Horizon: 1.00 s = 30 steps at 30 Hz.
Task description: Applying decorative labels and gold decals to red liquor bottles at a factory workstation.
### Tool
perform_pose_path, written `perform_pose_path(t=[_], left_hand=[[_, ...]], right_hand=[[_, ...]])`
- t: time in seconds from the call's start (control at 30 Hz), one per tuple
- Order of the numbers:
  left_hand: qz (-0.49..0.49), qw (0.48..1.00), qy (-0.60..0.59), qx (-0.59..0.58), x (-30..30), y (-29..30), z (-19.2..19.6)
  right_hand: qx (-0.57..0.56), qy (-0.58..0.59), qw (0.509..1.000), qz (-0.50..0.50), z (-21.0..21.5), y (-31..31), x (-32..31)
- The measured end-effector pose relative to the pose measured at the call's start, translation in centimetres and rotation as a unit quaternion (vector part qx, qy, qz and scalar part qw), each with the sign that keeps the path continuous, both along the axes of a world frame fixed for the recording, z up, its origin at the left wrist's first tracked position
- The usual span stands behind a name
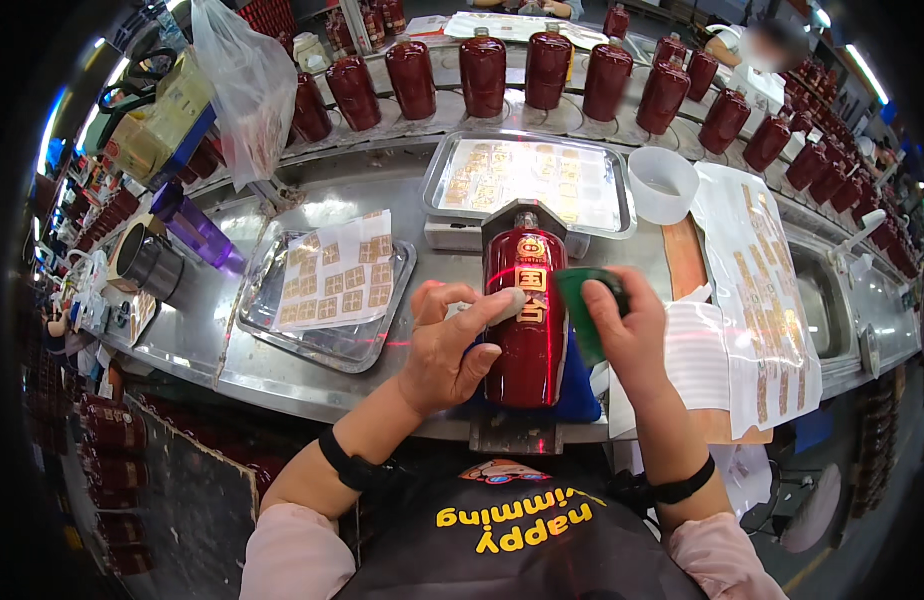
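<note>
A dark red glossy bottle (525, 365) with raised gold characters lies in a dark metal cradle (517, 440) in front of me, its neck pointing away. My left hand (437, 355) is at the bottle's left side, fingers apart; a pale cover sits on the index fingertip, which rests on or just over the gold lettering. On the other side, my right hand (632, 330) grips a flat green scraper (580, 312), tilted close to the bottle's right edge. Whether the scraper touches the glass, I cannot tell. Blue cloth (585, 400) shows beneath the bottle. Red light lines cross the bottle.
Gold decal sheets lie on a metal tray (407, 285) at left, on a raised tray (627, 215) behind the bottle, and at right (747, 300). A white bowl (664, 185), stacked white sheets (694, 360), a sink (822, 300), a purple cup (197, 225) and a bottle conveyor (442, 125) surround them.
</note>
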<state>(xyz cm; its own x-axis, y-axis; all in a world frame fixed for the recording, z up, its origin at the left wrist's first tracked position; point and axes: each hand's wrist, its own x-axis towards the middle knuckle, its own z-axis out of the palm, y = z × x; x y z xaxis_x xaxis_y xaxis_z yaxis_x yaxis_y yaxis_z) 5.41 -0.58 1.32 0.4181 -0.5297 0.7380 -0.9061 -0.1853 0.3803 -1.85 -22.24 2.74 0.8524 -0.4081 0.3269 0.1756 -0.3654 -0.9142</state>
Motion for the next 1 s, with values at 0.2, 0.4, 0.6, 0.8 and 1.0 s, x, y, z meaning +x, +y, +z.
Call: perform_pose_path(t=[0.2, 0.4, 0.6, 0.8, 1.0], left_hand=[[0.0, 0.992, -0.108, 0.063, 0.8, 0.7, 1.1], [-0.014, 0.994, -0.097, 0.041, 1.4, 0.2, 0.9], [-0.021, 0.994, -0.101, 0.047, 1.4, 0.3, 1.4], [-0.069, 0.976, -0.154, 0.136, 2.1, -0.7, 3.1], [-0.077, 0.973, -0.142, 0.167, 2.1, -2.3, 4.3]], right_hand=[[-0.322, -0.216, 0.917, 0.095, 2.1, 0.6, -1.8], [0.133, 0.048, 0.982, 0.124, 1.0, 0.8, -1.1], [0.237, 0.051, 0.967, 0.083, -0.9, -0.3, -1.2], [0.248, 0.06, 0.963, 0.085, -1.4, -0.2, -1.4], [0.224, 0.072, 0.968, 0.083, -1.2, -0.2, -1.4]])
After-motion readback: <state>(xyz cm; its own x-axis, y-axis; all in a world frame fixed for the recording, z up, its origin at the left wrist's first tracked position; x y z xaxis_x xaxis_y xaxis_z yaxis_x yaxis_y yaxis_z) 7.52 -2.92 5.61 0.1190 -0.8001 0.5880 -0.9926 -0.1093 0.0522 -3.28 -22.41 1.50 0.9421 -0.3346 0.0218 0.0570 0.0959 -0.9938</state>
